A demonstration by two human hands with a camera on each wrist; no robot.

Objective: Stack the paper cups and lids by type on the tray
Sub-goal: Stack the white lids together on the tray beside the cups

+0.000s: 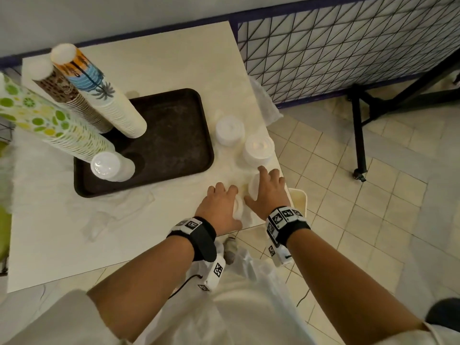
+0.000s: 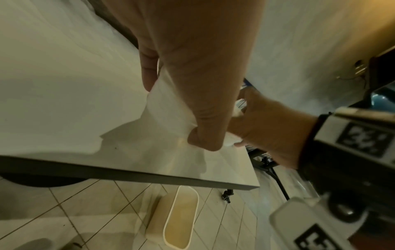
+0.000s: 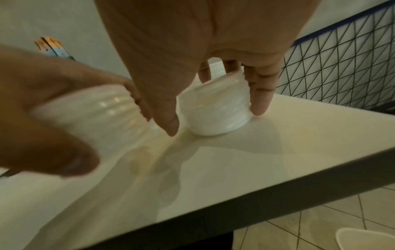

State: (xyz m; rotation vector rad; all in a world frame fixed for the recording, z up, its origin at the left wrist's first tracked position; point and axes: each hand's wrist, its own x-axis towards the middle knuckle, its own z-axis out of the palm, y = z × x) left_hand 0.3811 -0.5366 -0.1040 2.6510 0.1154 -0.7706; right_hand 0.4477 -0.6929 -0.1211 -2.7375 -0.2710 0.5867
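A dark brown tray point(image 1: 174, 135) carries three tall leaning cup stacks: lime-patterned point(image 1: 49, 120), brown-patterned point(image 1: 69, 95) and palm-printed point(image 1: 104, 95). A short stack of clear lids point(image 1: 109, 166) also stands on it. Two stacks of white lids point(image 1: 229, 130) point(image 1: 258, 150) stand on the table right of the tray. Near the table's front right corner my left hand point(image 1: 224, 197) grips a white lid stack point(image 2: 166, 108), tilted off the table. Just to its right, my right hand point(image 1: 267, 185) reaches down over another white lid stack point(image 3: 218, 116), thumb and fingers around its sides.
The table edge point(image 3: 278, 182) runs just below both hands. A cream bin point(image 2: 181, 219) stands on the tiled floor under the corner. Crumpled clear plastic wrap point(image 1: 119, 212) lies on the table in front of the tray. A wire grid panel point(image 1: 348, 51) stands to the right.
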